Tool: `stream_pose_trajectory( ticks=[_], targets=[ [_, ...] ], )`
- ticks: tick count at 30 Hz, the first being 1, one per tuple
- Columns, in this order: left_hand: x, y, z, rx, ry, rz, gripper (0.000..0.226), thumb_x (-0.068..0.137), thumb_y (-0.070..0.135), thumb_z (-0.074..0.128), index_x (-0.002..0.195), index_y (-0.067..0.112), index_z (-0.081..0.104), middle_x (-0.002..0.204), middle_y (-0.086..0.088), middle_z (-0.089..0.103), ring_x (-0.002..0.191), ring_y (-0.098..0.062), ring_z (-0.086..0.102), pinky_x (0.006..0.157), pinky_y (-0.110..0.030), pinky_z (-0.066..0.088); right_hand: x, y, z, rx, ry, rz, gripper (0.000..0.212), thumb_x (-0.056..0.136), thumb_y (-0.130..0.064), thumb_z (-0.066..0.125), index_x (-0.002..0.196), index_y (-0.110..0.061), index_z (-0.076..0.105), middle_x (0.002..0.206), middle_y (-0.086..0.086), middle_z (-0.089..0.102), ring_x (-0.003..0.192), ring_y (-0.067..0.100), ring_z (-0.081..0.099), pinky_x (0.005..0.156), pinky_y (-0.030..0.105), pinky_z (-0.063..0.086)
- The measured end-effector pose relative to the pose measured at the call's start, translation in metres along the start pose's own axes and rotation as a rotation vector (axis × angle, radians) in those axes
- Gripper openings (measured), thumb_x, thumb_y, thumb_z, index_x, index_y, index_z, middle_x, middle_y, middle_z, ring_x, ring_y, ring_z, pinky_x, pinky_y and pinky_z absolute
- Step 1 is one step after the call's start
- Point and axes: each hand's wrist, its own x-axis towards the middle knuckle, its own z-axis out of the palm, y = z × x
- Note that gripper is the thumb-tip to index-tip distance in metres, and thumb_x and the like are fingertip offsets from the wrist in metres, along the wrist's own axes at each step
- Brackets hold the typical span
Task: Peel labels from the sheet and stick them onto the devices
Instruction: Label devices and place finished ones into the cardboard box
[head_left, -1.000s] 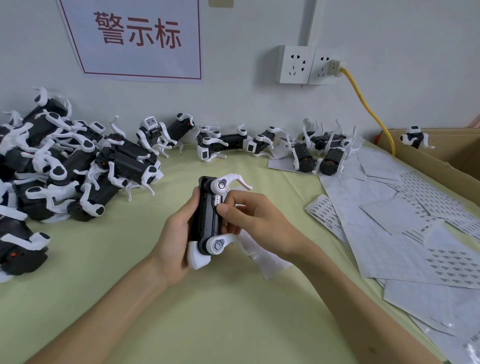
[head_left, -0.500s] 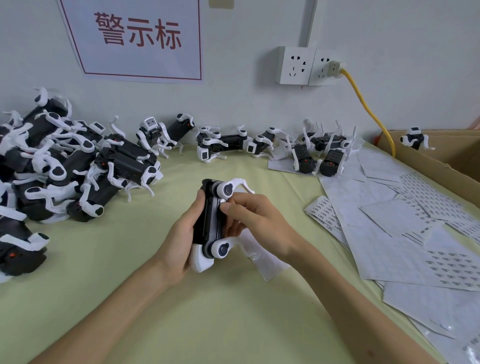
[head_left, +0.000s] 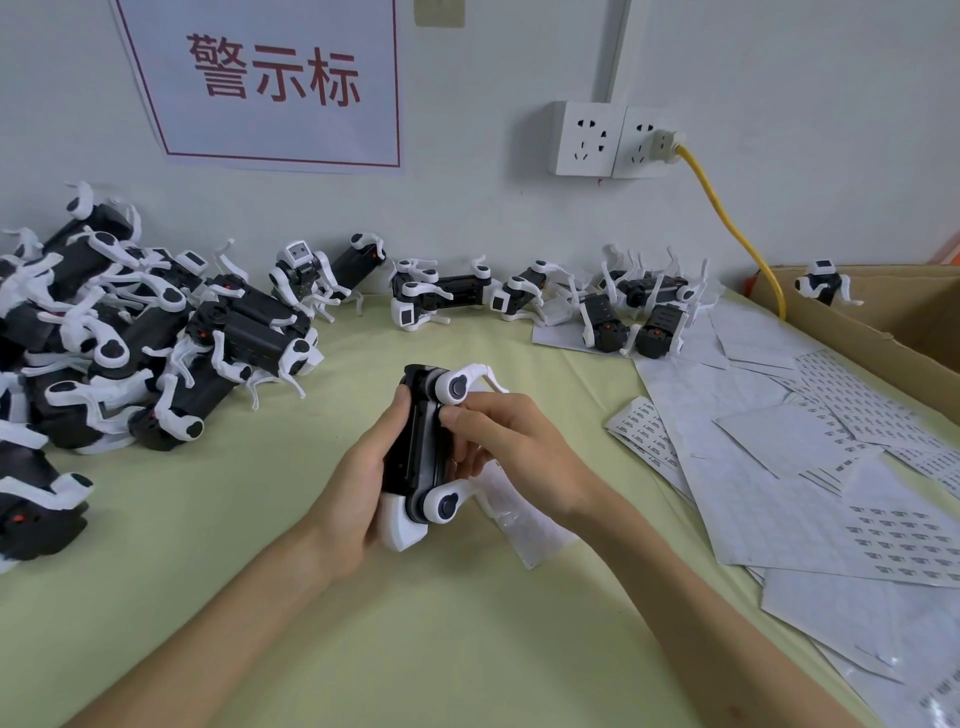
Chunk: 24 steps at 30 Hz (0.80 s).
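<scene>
With the left hand (head_left: 358, 488) gripping the device (head_left: 415, 452) and the right hand (head_left: 498, 441) fingers pressing its side, a slipping press could crease the label.

open yellow-green tabletop (head_left: 260, 519) in front, heaped black-and-white robot-dog devices (head_left: 130, 358) block left, overlapping white label sheets (head_left: 789, 467) right

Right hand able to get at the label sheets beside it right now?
Probably yes: the label sheets lie uncovered just right of the right hand, nothing between; it only has to leave the robot dog the left hand grips.
</scene>
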Motion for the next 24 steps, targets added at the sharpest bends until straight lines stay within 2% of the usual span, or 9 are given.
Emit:
stream_pose_trajectory(
  ticks=[6, 9, 11, 14, 17, 18, 20, 21, 24],
  targets=[
    [0.004, 0.0, -0.007, -0.012, 0.039, 0.0, 0.054, 0.097, 0.063, 0.043, 0.124, 0.028, 0.073, 0.117, 0.001, 0.072, 0.107, -0.015, 0.069, 0.079, -0.026, 0.057, 0.001, 0.001, 0.0, 0.013, 0.01, -0.042, 0.041, 0.101, -0.026, 0.056, 0.078, 0.008, 0.056, 0.069, 0.001, 0.059, 0.065, 0.016, 0.056, 0.07, 0.032, 0.047],
    [0.004, 0.001, -0.006, -0.048, 0.037, -0.002, 0.052, 0.096, 0.06, 0.041, 0.115, 0.029, 0.078, 0.113, 0.001, 0.074, 0.101, -0.013, 0.071, 0.078, -0.025, 0.058, 0.002, 0.001, -0.002, -0.044, 0.017, -0.034, 0.038, 0.105, -0.018, 0.056, 0.078, 0.008, 0.055, 0.07, 0.001, 0.059, 0.066, 0.014, 0.056, 0.07, 0.028, 0.047],
    [0.005, 0.001, -0.005, -0.075, 0.044, 0.003, 0.05, 0.093, 0.059, 0.043, 0.099, 0.028, 0.082, 0.097, 0.002, 0.075, 0.084, -0.01, 0.072, 0.067, -0.021, 0.057, 0.002, 0.0, -0.003, -0.096, 0.044, -0.04, 0.035, 0.103, -0.018, 0.06, 0.073, 0.001, 0.058, 0.07, -0.001, 0.063, 0.066, 0.012, 0.055, 0.07, 0.026, 0.047],
    [0.006, 0.001, -0.008, -0.055, 0.06, 0.008, 0.049, 0.088, 0.062, 0.049, 0.08, 0.026, 0.081, 0.074, 0.004, 0.068, 0.062, -0.008, 0.066, 0.054, -0.018, 0.051, 0.001, -0.005, -0.011, -0.181, 0.207, -0.084, 0.028, 0.096, -0.021, 0.069, 0.071, -0.01, 0.066, 0.067, 0.001, 0.062, 0.065, 0.009, 0.05, 0.063, 0.023, 0.041],
    [0.008, 0.0, -0.015, 0.0, 0.038, -0.04, 0.053, 0.085, 0.071, 0.064, 0.09, 0.02, 0.08, 0.073, 0.001, 0.063, 0.064, -0.012, 0.063, 0.056, -0.023, 0.053, -0.001, -0.011, -0.025, -0.124, 0.348, -0.154, 0.018, 0.091, -0.024, 0.075, 0.083, -0.009, 0.068, 0.076, 0.008, 0.062, 0.072, 0.011, 0.054, 0.063, 0.027, 0.044],
    [0.009, 0.0, -0.017, 0.003, 0.015, -0.071, 0.056, 0.081, 0.071, 0.07, 0.096, 0.018, 0.079, 0.073, -0.001, 0.061, 0.064, -0.014, 0.061, 0.057, -0.026, 0.052, -0.002, -0.013, -0.029, -0.13, 0.33, -0.161, 0.016, 0.088, -0.028, 0.076, 0.094, -0.014, 0.07, 0.09, 0.006, 0.066, 0.084, 0.01, 0.06, 0.07, 0.031, 0.049],
    [0.011, -0.001, -0.02, 0.075, -0.022, -0.128, 0.07, 0.075, 0.075, 0.073, 0.106, 0.012, 0.076, 0.072, -0.007, 0.061, 0.063, -0.02, 0.06, 0.06, -0.031, 0.05, -0.003, -0.012, -0.035, -0.19, 0.176, -0.119, 0.041, 0.084, -0.036, 0.073, 0.124, -0.028, 0.066, 0.123, -0.007, 0.065, 0.116, 0.005, 0.059, 0.089, 0.031, 0.053],
    [0.012, -0.001, -0.021, 0.149, -0.033, -0.142, 0.077, 0.075, 0.078, 0.071, 0.11, 0.009, 0.075, 0.071, -0.011, 0.063, 0.063, -0.022, 0.061, 0.064, -0.035, 0.049, -0.004, -0.012, -0.037, -0.192, 0.06, -0.082, 0.051, 0.084, -0.037, 0.071, 0.134, -0.033, 0.061, 0.133, -0.011, 0.061, 0.125, 0.004, 0.056, 0.096, 0.028, 0.051],
    [0.013, 0.0, -0.019, 0.262, -0.028, -0.186, 0.083, 0.074, 0.077, 0.071, 0.11, 0.003, 0.071, 0.075, -0.02, 0.067, 0.066, -0.028, 0.065, 0.071, -0.04, 0.05, -0.004, -0.01, -0.035, -0.122, -0.198, -0.002, 0.05, 0.09, -0.028, 0.068, 0.14, -0.027, 0.061, 0.134, -0.007, 0.065, 0.125, 0.007, 0.059, 0.102, 0.023, 0.048]
  ],
)
